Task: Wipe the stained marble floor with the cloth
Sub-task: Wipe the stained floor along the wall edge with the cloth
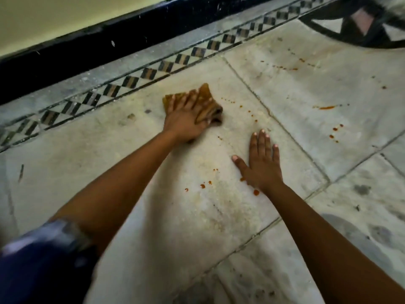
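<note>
A crumpled brown-orange cloth [208, 104] lies on the pale marble floor [295, 88], pressed down under my left hand [186, 119], whose fingers spread over it and grip its folds. My right hand [260, 165] rests flat on the floor to the right and nearer me, fingers apart, holding nothing. Orange-red stain drops [202, 186] dot the slab between my arms. More drops [252, 115] trail right of the cloth, and a streak [326, 107] with further spots [335, 132] marks the slab beyond.
A checkered black-and-grey inlay border [135, 81] runs diagonally behind the cloth, backed by a dark skirting [87, 49] and a pale wall. A dark circular floor inlay [361, 23] sits at top right. Dark smudges [362, 189] mark the slab at right.
</note>
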Demonstrator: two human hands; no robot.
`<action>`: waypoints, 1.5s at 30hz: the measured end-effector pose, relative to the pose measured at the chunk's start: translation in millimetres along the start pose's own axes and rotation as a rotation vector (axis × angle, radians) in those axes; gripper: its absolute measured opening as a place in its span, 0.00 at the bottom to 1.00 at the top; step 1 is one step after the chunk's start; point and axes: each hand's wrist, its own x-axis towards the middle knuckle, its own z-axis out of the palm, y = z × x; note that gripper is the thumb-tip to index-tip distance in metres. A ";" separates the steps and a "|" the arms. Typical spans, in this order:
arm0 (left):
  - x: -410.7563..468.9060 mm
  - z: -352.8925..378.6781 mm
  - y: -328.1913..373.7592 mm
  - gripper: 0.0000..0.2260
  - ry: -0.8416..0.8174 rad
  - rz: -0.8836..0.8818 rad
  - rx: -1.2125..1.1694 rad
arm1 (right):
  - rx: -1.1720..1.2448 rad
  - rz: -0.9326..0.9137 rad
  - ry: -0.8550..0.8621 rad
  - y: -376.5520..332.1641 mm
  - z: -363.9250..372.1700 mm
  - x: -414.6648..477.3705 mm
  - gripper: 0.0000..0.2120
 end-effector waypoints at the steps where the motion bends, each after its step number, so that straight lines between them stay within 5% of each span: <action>1: -18.0 3.7 -9.0 0.31 0.011 0.074 -0.006 | 0.021 0.037 0.022 3.7 -0.3 -2.1 0.43; 5: -17.9 -4.3 -59.6 0.35 0.030 -0.068 0.046 | -0.001 0.113 0.056 19.5 -0.8 -7.6 0.48; 9: 57.1 -23.1 -26.7 0.30 -0.005 -0.277 -0.056 | -0.018 0.098 0.059 18.4 -0.9 -5.8 0.47; 17: 13.3 7.2 44.3 0.29 0.013 0.228 0.047 | -0.018 0.077 0.092 21.1 1.6 -6.5 0.51; 24: 81.3 -28.3 41.6 0.35 -0.079 -0.168 0.034 | -0.010 0.056 0.104 20.2 -0.5 -8.7 0.46; 28: 73.3 -13.5 114.4 0.37 -0.163 0.047 0.018 | 0.002 0.052 0.058 19.4 -5.1 -9.2 0.45; 32: 14.3 3.9 85.9 0.31 -0.101 0.273 0.061 | -0.034 0.020 0.012 33.3 -6.8 -15.3 0.41; 36: 10.6 -12.9 27.6 0.32 -0.098 0.040 0.081 | -0.017 0.057 0.017 57.6 -2.3 -39.9 0.39; 39: 38.9 -25.5 53.1 0.32 -0.159 -0.159 0.043 | -0.004 0.084 0.037 61.4 1.0 -45.4 0.38; 45: -1.0 10.0 133.6 0.30 -0.135 0.138 0.014 | 0.003 0.062 0.057 64.2 2.9 -44.3 0.38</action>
